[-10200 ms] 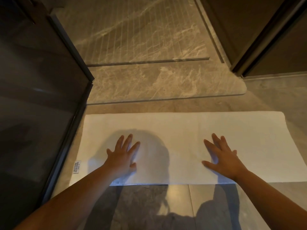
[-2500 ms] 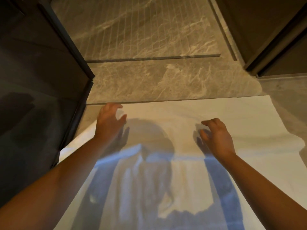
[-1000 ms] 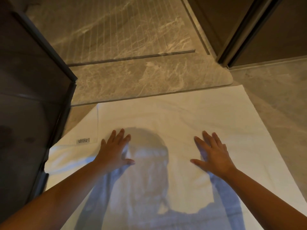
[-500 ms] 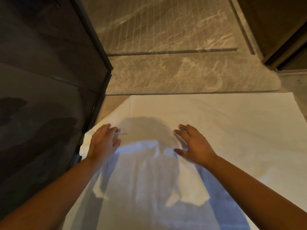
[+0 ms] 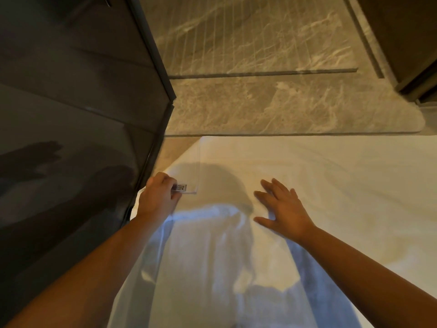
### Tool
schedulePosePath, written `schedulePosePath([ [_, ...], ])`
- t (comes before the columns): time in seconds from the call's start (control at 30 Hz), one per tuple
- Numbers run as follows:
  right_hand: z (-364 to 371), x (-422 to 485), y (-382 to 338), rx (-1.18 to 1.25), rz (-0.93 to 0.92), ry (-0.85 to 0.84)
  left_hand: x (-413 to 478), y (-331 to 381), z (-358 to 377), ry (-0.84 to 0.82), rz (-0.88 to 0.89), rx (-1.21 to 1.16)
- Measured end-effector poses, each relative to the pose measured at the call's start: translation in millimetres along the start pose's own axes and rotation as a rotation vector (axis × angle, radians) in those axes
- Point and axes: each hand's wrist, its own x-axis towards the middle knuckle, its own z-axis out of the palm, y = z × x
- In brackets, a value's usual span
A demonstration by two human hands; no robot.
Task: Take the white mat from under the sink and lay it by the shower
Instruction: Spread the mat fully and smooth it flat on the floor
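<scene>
The white mat (image 5: 331, 185) lies spread out, its far edge along the marble shower step (image 5: 283, 110) and its left end beside the dark glass panel (image 5: 71, 102). My right hand (image 5: 281, 209) rests flat on it, grip open, fingers spread. My left hand (image 5: 158, 197) curls its grip round the mat's folded corner, touching the small label (image 5: 181, 187).

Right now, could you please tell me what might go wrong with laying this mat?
The white mat has its left corner folded over, label up; if the left hand pinching it lets go, it may stay doubled and trip someone. That edge sits close against the dark glass panel and could bunch there. Wrinkles beside the flat right hand may remain.
</scene>
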Motion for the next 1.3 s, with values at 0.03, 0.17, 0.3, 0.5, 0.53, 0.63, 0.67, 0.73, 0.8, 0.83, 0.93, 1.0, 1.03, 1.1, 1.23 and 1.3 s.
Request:
schedulePosePath([
  [0.03, -0.8, 0.4, 0.0, 0.003, 0.000, -0.004, 1.5, -1.2, -0.2, 0.004, 0.012, -0.004],
  [0.17, -3.0, 2.1, 0.3, -0.018, 0.003, -0.022, 10.7, -6.6, -2.3, 0.059, 0.007, -0.071],
  [0.3, -2.8, 2.5, -0.3, -0.002, 0.009, -0.022, 18.0, -2.3, -11.7, 0.194, -0.008, -0.269],
  [0.5, -3.1, 1.7, -1.3, -0.001, 0.012, -0.015, 37.0, 9.6, -26.1, 0.362, -0.132, -0.294],
  [0.53, -3.7, 1.4, -1.4, 0.005, 0.013, -0.019, 42.0, 10.4, -27.9, 0.369, -0.169, -0.300],
  [0.63, -4.7, 1.6, -1.1, -0.017, 0.010, -0.042, 52.3, 14.3, -27.1, 0.334, -0.260, -0.302],
  [0.67, -5.1, 1.8, -0.9, -0.024, 0.005, -0.046, 52.7, 15.7, -24.1, 0.307, -0.268, -0.304],
  [0.73, -5.1, 0.9, -0.2, -0.025, 0.002, -0.055, 47.7, 18.1, -16.1, 0.256, -0.245, -0.308],
  [0.8, -4.7, -0.3, 0.3, -0.020, 0.002, -0.069, 36.8, 17.7, -7.8, 0.215, -0.181, -0.293],
  [0.83, -4.8, -0.9, 0.6, -0.022, 0.003, -0.078, 30.3, 16.3, -4.2, 0.191, -0.140, -0.281],
  [0.93, -5.8, -3.2, 2.2, -0.057, -0.002, -0.107, 6.3, 11.9, 3.9, 0.087, -0.062, -0.216],
  [1.0, -6.2, -6.5, 2.4, -0.096, -0.006, -0.115, -13.1, 10.5, 7.9, 0.014, -0.023, -0.160],
  [1.03, -5.8, -8.1, 0.8, -0.100, -0.008, -0.112, -23.0, 10.5, 8.9, -0.013, -0.007, -0.137],
  [1.1, -4.4, -10.7, -7.2, -0.072, -0.022, -0.103, -42.0, 10.9, 8.1, -0.039, 0.016, -0.106],
  [1.23, -1.9, -8.9, -25.4, -0.072, -0.095, -0.130, -70.8, 10.7, -2.5, -0.035, 0.046, -0.110],
  [1.3, -2.8, -6.6, -29.2, -0.087, -0.095, -0.148, -82.6, 9.0, -9.0, -0.021, 0.046, -0.103],
])
